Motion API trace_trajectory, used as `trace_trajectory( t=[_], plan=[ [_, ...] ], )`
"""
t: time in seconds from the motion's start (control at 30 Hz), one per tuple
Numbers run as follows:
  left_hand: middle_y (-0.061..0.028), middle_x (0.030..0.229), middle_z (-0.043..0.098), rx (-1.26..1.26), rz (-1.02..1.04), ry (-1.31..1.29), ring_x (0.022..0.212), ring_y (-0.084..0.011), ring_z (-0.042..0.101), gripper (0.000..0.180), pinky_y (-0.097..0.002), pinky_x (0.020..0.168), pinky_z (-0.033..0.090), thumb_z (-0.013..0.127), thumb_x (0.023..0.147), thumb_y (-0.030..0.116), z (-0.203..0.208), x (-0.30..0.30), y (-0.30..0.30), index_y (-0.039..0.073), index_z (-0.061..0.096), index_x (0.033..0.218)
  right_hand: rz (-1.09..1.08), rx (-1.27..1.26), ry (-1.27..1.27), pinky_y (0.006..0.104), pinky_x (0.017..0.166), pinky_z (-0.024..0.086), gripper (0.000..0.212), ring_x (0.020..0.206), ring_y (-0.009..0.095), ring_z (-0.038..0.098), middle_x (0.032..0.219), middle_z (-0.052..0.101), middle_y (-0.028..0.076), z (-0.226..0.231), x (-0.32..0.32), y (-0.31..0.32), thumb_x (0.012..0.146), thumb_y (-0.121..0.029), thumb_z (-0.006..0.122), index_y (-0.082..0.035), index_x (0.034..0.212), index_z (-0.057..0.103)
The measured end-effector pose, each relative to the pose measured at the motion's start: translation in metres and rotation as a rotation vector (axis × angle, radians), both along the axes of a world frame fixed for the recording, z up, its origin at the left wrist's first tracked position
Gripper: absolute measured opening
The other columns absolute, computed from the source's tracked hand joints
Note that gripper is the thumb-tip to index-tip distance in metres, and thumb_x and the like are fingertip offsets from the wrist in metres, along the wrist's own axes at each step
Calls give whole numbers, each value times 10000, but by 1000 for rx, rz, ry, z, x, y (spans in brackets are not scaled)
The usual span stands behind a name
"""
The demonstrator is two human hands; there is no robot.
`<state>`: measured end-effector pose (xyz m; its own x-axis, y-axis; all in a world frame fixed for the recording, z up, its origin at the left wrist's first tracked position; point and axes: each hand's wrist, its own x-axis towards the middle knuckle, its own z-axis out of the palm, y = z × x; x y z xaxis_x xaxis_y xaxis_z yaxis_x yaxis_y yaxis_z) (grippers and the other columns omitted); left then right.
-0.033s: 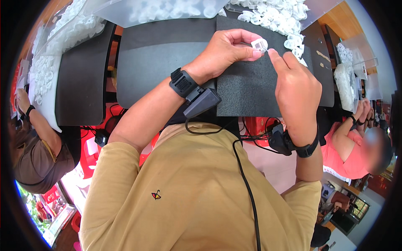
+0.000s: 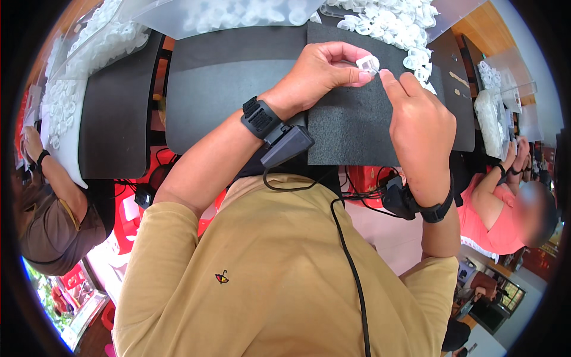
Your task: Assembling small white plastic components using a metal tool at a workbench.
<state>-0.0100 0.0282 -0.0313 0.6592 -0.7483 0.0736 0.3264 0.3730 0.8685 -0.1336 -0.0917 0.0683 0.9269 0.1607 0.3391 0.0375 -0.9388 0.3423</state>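
Between the thumb and fingers of my left hand [image 2: 324, 68] is a small white plastic part [image 2: 368, 64] with a squarish opening in its side, held above the dark mat. My right hand [image 2: 421, 122] comes up close to the part's right side, index finger and thumb pinched together. A thin pale sliver shows between those fingertips and the part; what it is, I cannot make out. The remaining fingers of my right hand are curled in.
A black foam mat [image 2: 351, 140] lies on the dark table [image 2: 232, 110]. Many white parts [image 2: 386, 24] are heaped beyond it, beside a translucent bin [image 2: 238, 15]. Co-workers sit left and right, near more bins. Cables [image 2: 351, 256] hang by my body.
My right hand has shifted very slightly, and the white part has tilted a little in my left fingers. Otherwise the table looks the same.
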Motion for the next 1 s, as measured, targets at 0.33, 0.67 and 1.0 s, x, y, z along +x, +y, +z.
trace_trajectory(
  t=[0.33, 0.67, 1.0],
  plan=[
    [-95, 1072, 646, -15, 18, -45, 970, -142, 638, 397, -270, 866, 521, 697, 809, 7, 4, 1, 1, -4, 567, 1184, -33, 165, 0, 333, 539, 482, 290, 647, 218, 617, 788, 584, 63, 24, -9, -14, 790, -72, 606, -118, 1071, 658],
    [-80, 1105, 635, 41, 23, -279, 991, -120, 614, 430, -261, 864, 519, 683, 804, -39, 13, -1, 2, 20, 548, 1207, -37, 1567, 82, 169, 487, 358, 258, 593, 7, 459, 816, 619, -27, -37, 15, -31, 848, -83, 666, -33, 1100, 662],
    [-90, 1200, 591, -3, 2, -239, 937, -114, 621, 507, -262, 835, 511, 688, 811, -10, 13, -3, 5, 47, 512, 1283, 35, 1449, 194, 165, 474, 300, 167, 535, 3, 403, 721, 585, -44, 27, 56, -55, 858, -132, 632, -37, 995, 646]
  ],
)
